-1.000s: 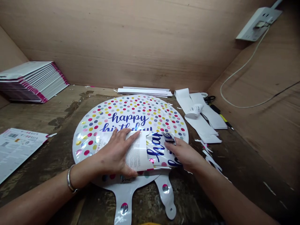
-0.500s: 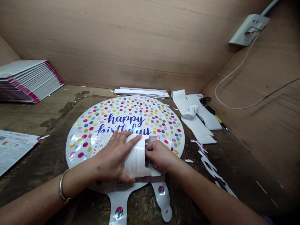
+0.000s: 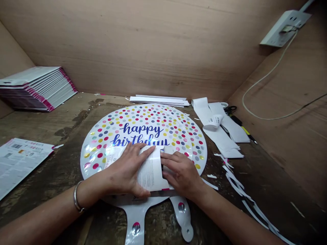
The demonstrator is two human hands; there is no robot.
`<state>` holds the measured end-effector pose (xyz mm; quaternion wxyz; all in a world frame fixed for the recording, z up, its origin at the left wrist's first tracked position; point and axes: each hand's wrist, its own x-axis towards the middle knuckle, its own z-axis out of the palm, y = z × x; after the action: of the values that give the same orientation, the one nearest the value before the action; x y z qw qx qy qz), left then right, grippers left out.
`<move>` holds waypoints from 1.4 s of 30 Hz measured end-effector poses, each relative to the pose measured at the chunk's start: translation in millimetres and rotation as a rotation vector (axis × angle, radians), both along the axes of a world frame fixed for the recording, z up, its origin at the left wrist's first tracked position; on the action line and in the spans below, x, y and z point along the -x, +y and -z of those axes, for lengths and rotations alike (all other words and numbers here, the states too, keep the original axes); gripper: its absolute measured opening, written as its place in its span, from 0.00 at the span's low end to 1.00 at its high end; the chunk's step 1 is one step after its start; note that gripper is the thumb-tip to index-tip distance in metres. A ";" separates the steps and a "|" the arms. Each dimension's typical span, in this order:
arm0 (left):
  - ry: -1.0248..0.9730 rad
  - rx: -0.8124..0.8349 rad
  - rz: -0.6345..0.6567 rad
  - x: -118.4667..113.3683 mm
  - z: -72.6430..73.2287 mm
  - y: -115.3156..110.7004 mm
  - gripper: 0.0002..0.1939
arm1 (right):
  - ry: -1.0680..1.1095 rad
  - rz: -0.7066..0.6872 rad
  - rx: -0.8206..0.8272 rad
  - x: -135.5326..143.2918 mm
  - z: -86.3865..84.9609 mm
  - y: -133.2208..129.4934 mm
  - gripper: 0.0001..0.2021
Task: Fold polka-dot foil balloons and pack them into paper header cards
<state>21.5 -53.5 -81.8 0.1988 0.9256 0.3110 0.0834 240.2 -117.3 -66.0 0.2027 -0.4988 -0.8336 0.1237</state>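
On our worn table (image 3: 68, 153), backed by a wooden wall (image 3: 127, 44), our left hand (image 3: 126, 168) grips the printed sleeve (image 3: 150, 173) over dotted balloons (image 3: 139, 117); our right hand (image 3: 182, 173) (we can't tell its grip) meets the sleeve's opening.

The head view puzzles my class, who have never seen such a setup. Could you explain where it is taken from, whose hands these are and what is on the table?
There is no machine: a person wears the camera on their head, looking forward and down. Their left hand holds a printed white packet; their right hand is at its open end. Underneath lie what look like flat dotted balloons, the top one reading "happy birthday". On the table, a stack stands at far left, and paper strips lie at right.
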 end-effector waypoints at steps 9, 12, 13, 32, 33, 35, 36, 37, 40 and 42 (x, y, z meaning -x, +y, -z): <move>-0.026 0.020 0.114 -2.0 -6.2 -4.4 0.62 | -0.186 -0.195 0.016 6.9 9.0 7.1 0.13; -0.011 0.032 0.127 -2.6 -9.9 -4.9 0.62 | -0.270 -0.317 -0.033 22.0 15.9 15.5 0.10; -0.002 0.026 0.126 -1.6 -10.1 -4.6 0.62 | -0.294 -0.309 -0.043 26.7 18.0 18.2 0.10; 0.040 -0.014 0.133 13.8 -15.4 2.1 0.60 | -0.381 -0.391 0.059 35.6 12.8 18.9 0.07; 0.043 -0.004 0.138 15.1 -15.0 2.7 0.60 | -0.365 -0.376 0.083 37.6 12.0 19.7 0.10; 0.072 -0.002 0.129 19.7 -12.1 4.9 0.60 | -0.301 -0.336 0.094 34.8 5.6 16.2 0.11; 0.099 -0.003 0.126 22.3 -10.3 6.3 0.60 | -0.267 -0.310 0.089 30.0 0.4 12.8 0.10; 0.131 -0.002 0.131 24.6 -8.7 7.5 0.59 | -0.243 -0.278 0.087 23.5 -5.3 9.0 0.10; 0.218 0.022 0.191 26.7 -7.7 7.5 0.53 | -0.254 -0.161 0.105 1.4 -19.9 1.2 0.11; 0.246 0.021 0.201 24.6 -10.4 3.6 0.41 | -0.248 -0.071 0.070 -8.8 -22.0 1.3 0.12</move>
<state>-3.1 -49.8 -71.4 0.1760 0.9532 0.2398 -0.0539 249.0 -116.0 -44.0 0.0762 -0.4871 -0.8645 0.0972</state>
